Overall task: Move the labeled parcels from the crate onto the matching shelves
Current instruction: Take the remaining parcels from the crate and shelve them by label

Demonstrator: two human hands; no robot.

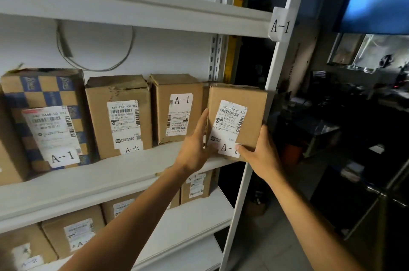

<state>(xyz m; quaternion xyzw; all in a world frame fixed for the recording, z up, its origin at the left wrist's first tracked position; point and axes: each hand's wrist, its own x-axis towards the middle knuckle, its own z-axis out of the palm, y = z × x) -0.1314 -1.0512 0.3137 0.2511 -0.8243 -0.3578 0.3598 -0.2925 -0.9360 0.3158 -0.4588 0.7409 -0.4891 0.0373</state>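
The white shelf (124, 173) crosses mid-frame, its post tagged A-1 at upper right. Three boxes stand along it — a checkered box (47, 115), an A-2 box (119, 115), an A-1 box (177, 108). Right of centre, the A-1 parcel (238, 119) sits at the shelf's end, left hand (194, 146) flat against its side, right hand (262, 152) grasping its lower corner.
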